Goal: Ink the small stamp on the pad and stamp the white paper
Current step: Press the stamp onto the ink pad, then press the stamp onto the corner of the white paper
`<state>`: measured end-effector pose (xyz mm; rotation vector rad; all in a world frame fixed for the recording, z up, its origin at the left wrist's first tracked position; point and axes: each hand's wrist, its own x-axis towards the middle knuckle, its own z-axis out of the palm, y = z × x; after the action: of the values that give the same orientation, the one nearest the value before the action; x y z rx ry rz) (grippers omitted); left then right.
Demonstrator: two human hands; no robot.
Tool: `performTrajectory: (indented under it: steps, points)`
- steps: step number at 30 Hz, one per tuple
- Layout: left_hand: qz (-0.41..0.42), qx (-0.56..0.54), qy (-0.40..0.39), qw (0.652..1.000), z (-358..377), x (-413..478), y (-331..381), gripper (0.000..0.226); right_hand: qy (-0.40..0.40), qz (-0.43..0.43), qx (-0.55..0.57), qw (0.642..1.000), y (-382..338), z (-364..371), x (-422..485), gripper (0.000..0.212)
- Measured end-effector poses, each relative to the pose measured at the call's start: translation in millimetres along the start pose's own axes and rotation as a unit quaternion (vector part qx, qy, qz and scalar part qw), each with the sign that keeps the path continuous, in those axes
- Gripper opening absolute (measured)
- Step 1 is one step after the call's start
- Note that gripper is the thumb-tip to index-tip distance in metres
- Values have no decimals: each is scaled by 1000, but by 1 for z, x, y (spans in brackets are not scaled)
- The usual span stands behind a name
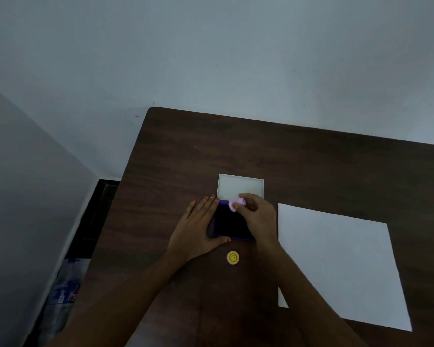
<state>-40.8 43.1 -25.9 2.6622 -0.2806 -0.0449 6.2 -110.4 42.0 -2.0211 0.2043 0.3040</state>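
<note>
A dark purple ink pad (229,225) lies open in the middle of the brown table (311,166), with its white lid (239,186) tipped back behind it. My right hand (257,216) holds a small pink stamp (234,204) tilted on its side over the pad's far edge. My left hand (198,226) lies flat on the table against the pad's left side, thumb along the pad's near edge. The white paper (336,266) lies flat to the right of the pad.
A small round yellow cap (233,257) with a printed face sits on the table just in front of the pad. Grey walls rise behind and to the left. A plastic bag (63,296) lies on the floor left of the table.
</note>
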Motion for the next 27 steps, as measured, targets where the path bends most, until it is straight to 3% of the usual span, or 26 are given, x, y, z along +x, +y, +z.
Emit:
performTrajectory:
  steps: [2,3,4,6,7,10,13,15,20,23,27]
  points:
    - [1,-2,0,1000,-2,0,1,93,-25,138,166,976,-5,-14,0,32]
    - [0,-3,0,1000,-2,0,2,91,-54,212,298,929,-7,-21,2,25]
    - [-2,-4,0,1000,-3,0,2,89,-77,273,432,856,-8,-27,4,18]
    - [-5,-6,5,1000,-4,-1,2,86,-98,334,588,730,-3,-36,6,11]
    - [-6,-9,8,1000,-3,-1,2,86,-107,343,617,700,-1,-39,7,12]
    - [-9,-18,12,1000,-4,-3,5,85,-140,338,657,660,1,-45,5,30]
    - [-7,-34,16,999,-4,-3,4,85,-173,314,688,630,7,-53,2,57]
    - [-14,-58,29,998,-6,-3,5,83,-174,308,692,629,11,-60,1,60]
    - [-68,-65,92,991,-13,11,29,64,-131,307,652,681,14,-87,-3,14]
    - [-21,-55,102,993,-4,32,71,51,-102,279,637,712,23,-112,-3,13]
    - [51,-96,64,992,33,58,147,37,-59,241,658,711,43,-158,0,15]
